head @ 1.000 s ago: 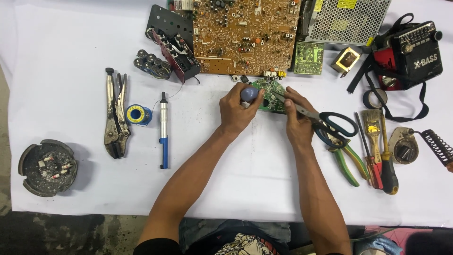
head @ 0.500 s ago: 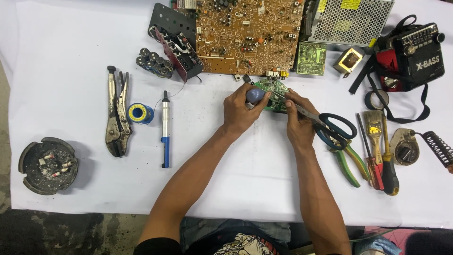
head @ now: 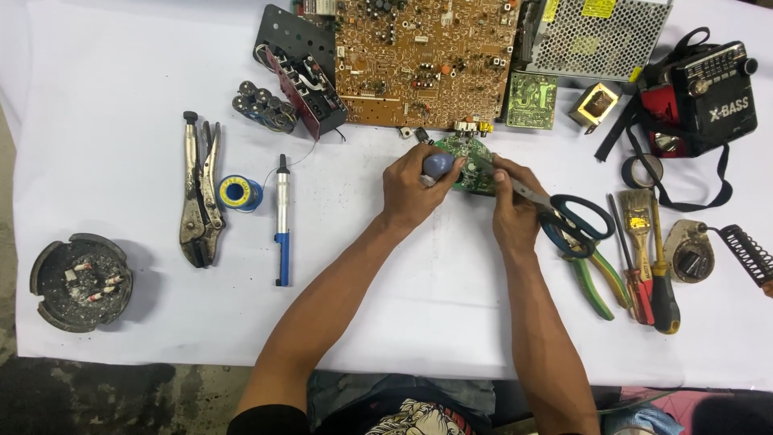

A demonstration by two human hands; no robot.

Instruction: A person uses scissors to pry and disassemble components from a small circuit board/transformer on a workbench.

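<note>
My left hand [head: 411,193] is closed around a tool with a rounded blue handle [head: 439,165], its tip down on a small round green circuit board [head: 467,149]. My right hand [head: 511,211] pinches the right edge of that board and holds it against the white table cover [head: 403,306]. A thin metal blade runs out from under my right fingers toward black-handled scissors [head: 578,219]; whether I grip it I cannot tell. The board lies just in front of a large brown circuit board [head: 427,56].
On the left are locking pliers [head: 197,193], a solder spool [head: 238,193], a blue desoldering pump [head: 280,217] and an ashtray [head: 80,282]. To the right lie green-handled pliers [head: 596,282], screwdrivers [head: 654,282], a brush [head: 636,213] and a red-and-black radio [head: 708,89].
Both hands stay on the small green board, and the blue-handled tool has shifted only slightly over it. Nothing else on the table has moved.
</note>
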